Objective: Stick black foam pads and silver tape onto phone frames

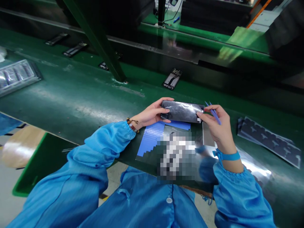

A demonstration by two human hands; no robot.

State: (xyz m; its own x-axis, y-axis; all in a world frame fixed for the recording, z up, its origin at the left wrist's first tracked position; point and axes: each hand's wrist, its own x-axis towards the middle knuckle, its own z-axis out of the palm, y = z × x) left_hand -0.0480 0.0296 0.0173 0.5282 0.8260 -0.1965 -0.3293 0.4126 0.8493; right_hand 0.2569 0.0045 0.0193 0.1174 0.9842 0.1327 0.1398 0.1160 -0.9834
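Note:
A dark, glossy phone screen assembly (181,111) is held level above the front of the bench, between both hands. My left hand (155,111) grips its left end, thumb on top and fingers around the edge. At the right end, the thumb of my right hand (217,122) presses on the surface near a small white patch. Blue tweezers (214,113) are tucked in that same hand, tips pointing up and away. Under the phone screen lies a sheet of blue strips (152,136), beside a blurred-out patch.
Phone frames (172,79) lie along the back of the green bench (95,95). Dark die-cut sheets (268,139) lie at the right; a clear tray (17,76) sits far left. A green post (99,44) rises from the bench. A green bin (30,167) stands below.

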